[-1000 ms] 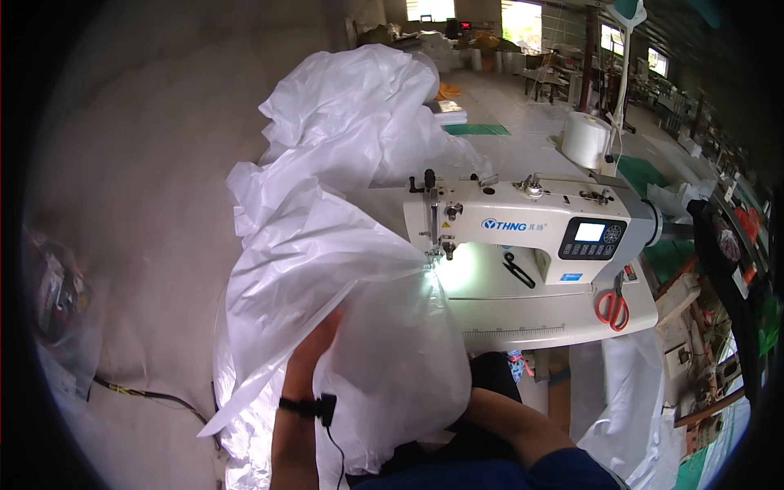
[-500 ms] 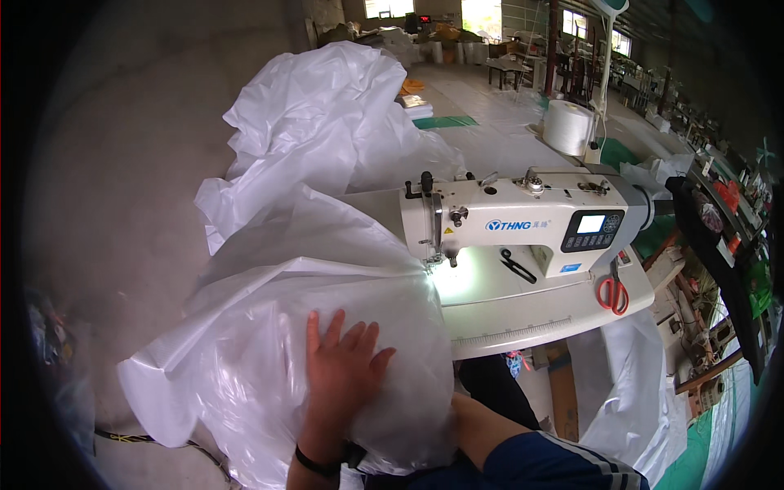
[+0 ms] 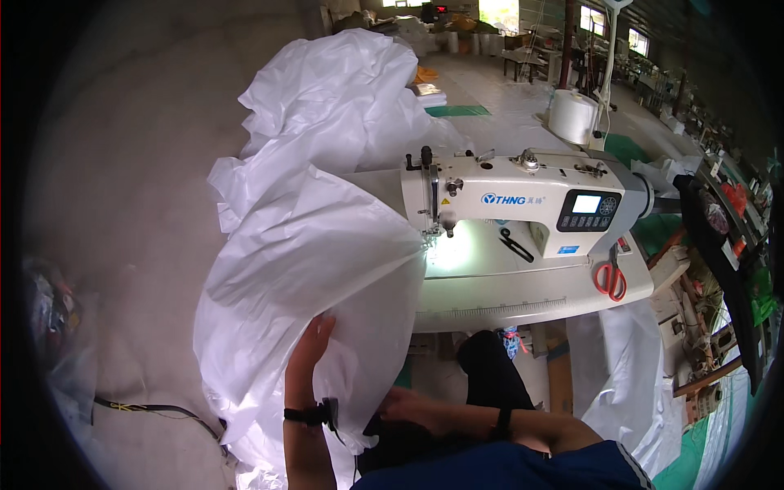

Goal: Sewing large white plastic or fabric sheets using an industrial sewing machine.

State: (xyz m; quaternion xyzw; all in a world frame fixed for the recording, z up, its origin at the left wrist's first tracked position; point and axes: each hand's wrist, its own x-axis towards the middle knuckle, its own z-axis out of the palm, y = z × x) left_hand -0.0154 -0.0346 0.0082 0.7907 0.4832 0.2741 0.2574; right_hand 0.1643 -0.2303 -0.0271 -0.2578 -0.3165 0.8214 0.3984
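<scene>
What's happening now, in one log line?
left hand: at white sheet's fold | right hand: at sheet's lower edge, grip unclear | sewing machine: screen lit

The white sewing machine bears blue lettering and a yellow triangle, its table a ruler scale

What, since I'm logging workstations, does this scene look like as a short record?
left hand: against white sheeting, fingertips partly hidden
right hand: at the sheeting's lower edge, grip unclear
sheeting: bunched left of the sewing machine, one part reaching its needle area
machine: lamp and screen lit
scissors: red-handled, on the machine's bed
</scene>
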